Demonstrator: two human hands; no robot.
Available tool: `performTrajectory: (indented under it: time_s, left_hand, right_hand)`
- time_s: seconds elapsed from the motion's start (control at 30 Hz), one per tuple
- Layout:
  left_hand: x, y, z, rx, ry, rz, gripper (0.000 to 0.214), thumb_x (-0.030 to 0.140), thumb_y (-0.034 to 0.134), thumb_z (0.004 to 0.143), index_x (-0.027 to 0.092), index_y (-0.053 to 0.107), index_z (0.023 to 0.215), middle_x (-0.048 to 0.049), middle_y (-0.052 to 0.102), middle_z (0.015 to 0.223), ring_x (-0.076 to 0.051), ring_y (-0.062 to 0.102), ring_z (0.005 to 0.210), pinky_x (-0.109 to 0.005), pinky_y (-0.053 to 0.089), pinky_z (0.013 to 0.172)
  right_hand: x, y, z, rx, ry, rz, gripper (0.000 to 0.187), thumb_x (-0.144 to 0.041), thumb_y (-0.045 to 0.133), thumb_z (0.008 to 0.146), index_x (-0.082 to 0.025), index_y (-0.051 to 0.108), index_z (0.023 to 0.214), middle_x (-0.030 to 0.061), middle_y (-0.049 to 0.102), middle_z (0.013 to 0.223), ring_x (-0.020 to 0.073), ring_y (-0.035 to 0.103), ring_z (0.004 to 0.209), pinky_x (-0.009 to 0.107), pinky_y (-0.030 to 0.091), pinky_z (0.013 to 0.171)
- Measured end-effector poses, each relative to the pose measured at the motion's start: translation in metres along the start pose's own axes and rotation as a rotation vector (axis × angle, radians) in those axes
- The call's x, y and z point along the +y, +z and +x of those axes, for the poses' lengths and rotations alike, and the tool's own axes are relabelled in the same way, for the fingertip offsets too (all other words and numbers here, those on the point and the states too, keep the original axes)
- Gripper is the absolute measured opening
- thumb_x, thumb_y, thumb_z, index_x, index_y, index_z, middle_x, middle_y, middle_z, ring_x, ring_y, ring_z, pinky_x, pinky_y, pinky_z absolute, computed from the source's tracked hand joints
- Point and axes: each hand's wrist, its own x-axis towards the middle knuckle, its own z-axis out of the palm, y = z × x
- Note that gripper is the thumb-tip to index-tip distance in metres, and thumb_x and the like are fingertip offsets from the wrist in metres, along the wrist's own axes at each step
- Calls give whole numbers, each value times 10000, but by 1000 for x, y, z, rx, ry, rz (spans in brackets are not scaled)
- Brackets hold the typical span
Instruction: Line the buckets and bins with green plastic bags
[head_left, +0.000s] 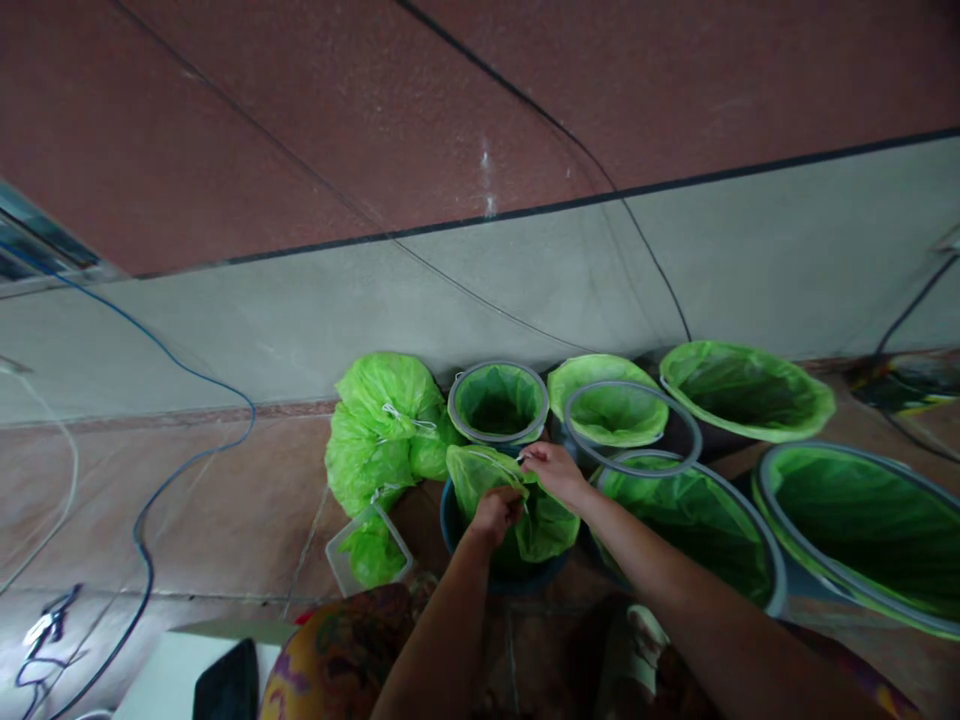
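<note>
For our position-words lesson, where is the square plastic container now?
In the head view, the square plastic container sits left of centre, just below the tied green bags and left of the blue bin under the left hand.

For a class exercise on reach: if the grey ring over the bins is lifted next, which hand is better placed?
Probably the right hand: it is close beside the grey ring, while the left hand is farther off. Both hold the green bag, so the right would need to let go first.
</note>
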Motion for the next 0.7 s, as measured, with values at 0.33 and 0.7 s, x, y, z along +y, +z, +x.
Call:
performTrajectory:
  time_s: [0.33,0.7]
  left_hand:
    - [75,-25,-90,418,394,856,195,238,679,690,166,613,522,-25,549,529,-163,558,613,-270,398,634]
    - [205,-12,-193,305,866,394,155,277,688,695,167,734,793,20,620,594,-78,500,524,-192,401,515]
  right_hand:
    - [-31,-11,-1,49,-176,-51,164,-288,546,737,-186,674,725,32,711,724,154,612,672,267,431,665]
    - [-117,-17,-25,73,-330,472,234,-417,635,741,-192,648,804,27,705,814,161,621,791,297,486,773]
